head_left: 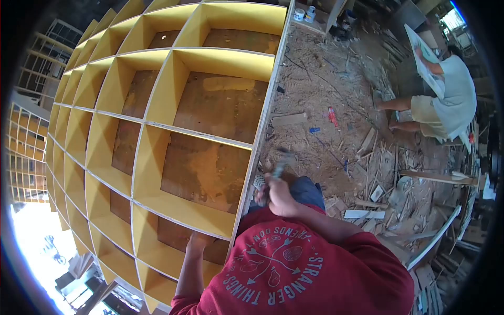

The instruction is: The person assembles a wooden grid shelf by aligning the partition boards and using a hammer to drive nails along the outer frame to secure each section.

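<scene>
A large yellow wooden grid of square compartments (199,137) fills the left and middle of the view, with brown panels behind its openings. My right hand (278,197) is closed round the handle of a hammer (279,169), beside the grid's right edge. The hammer's head is blurred. My left hand (198,240) reaches into a lower compartment near the grid's bottom right; its fingers are mostly hidden there.
Wood scraps and shavings litter the floor (315,142), with a red tool (333,116) and a blue object (314,129). A person (454,94) holding a light panel (424,62) is at the upper right. Cans (299,14) stand at the top.
</scene>
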A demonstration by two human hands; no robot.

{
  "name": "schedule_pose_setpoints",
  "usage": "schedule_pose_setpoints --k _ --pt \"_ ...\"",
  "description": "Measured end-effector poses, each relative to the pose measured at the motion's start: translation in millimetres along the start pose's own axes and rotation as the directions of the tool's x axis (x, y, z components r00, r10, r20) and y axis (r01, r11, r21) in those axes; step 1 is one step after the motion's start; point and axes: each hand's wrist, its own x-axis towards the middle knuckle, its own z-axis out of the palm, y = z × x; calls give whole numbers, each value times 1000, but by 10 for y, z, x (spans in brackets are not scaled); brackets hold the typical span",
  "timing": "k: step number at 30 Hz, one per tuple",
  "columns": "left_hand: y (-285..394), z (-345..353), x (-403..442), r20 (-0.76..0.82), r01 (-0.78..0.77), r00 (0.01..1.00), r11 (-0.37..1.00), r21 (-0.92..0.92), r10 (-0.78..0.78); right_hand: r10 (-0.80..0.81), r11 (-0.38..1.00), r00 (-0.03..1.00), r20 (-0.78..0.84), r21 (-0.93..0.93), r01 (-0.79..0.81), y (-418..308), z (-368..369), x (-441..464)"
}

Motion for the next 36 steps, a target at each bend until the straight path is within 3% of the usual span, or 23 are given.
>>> schedule_pose_setpoints --k 3,4,7,11,12,15,16,19,20,23,24,26,29,32,35,36 --pt "69 -46 106 71 -11 997 998 61 7 233 972 967 100 7 -235 27 16 -80" --pt "92 -43 132 88 -10 996 997 77 3 240 969 967 81 47 -244 -73 -43 -71" --pt "113 -58 126 106 -5 994 995 99 -6 88 965 993 -84 255 -64 -79 -74 -81" --pt "96 -29 97 109 -3 994 994 113 -10 335 942 934 125 -25 -335 -61 18 -19" --pt "94 -19 99 106 1 994 994 114 -13 343 939 932 122 -2 -345 -70 -10 -7" --pt "65 37 79 91 12 996 995 104 -21 177 983 981 85 38 -180 -220 -97 -48" --pt "54 50 62 72 19 997 995 96 -26 136 987 987 -80 92 -129 -243 33 -131" --pt "2 154 -91 -66 64 996 997 45 -61 57 995 990 -125 85 -47 -108 201 -94" --pt "-32 172 -107 -113 74 991 997 27 -70 334 942 942 15 38 -335 -233 180 -68" --pt "46 -8 -155 -158 130 976 985 -118 -148 379 923 921 85 37 -383 -358 69 -48" --pt "90 -105 -206 -162 182 965 972 -150 -206 354 930 927 126 54 -363 -337 -132 86" --pt "258 -445 -387 -155 380 902 911 -158 -403 292 953 955 49 71 -295 -440 -201 101" --pt "488 -1017 -615 22 509 850 810 -291 -526 181 979 983 -9 103 -179 -684 -415 222" --pt "895 -1411 -717 -171 344 874 826 -447 -456 86 994 995 -51 72 -82 -1043 -823 348" --pt "1379 -1790 -507 -137 518 808 801 -298 -574 58 998 977 -206 40 -51 -1484 -1087 364" --pt "1459 -1792 -409 -202 428 840 844 -324 -503 47 998 975 -218 44 -39 -1621 -1179 385"
